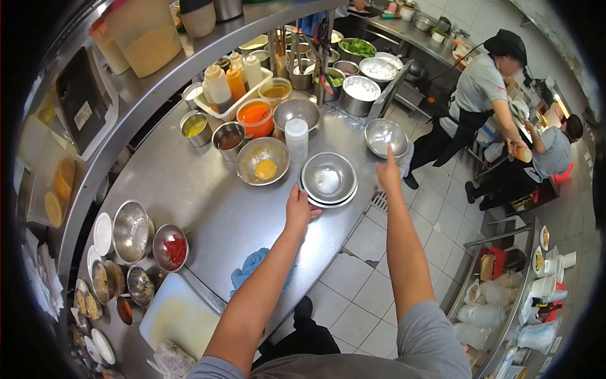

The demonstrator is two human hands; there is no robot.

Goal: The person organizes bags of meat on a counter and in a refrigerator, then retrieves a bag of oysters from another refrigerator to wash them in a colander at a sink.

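Near the right-hand edge of the steel counter (189,183), the left hand (297,211) grips a stack of metal bowls (329,178), thumb by the rim and fingers curled beneath. At two o'clock from the stack, the right hand (389,174) has its fingers at the near rim of a single bowl (385,134); whether they pinch it, I cannot tell. The step in hand looks like handling empty bowls; the next move seems to call for a firm hold on the single bowl and a level stack. A plastic bottle (297,140) stands close at eleven o'clock and a bowl with yellow contents (252,177) at nine to ten, so room there is tight. The edge runs close by at three to four o'clock, above tiled floor (356,303). Bare steel opens toward eight o'clock, short of the blue cloth (249,268).
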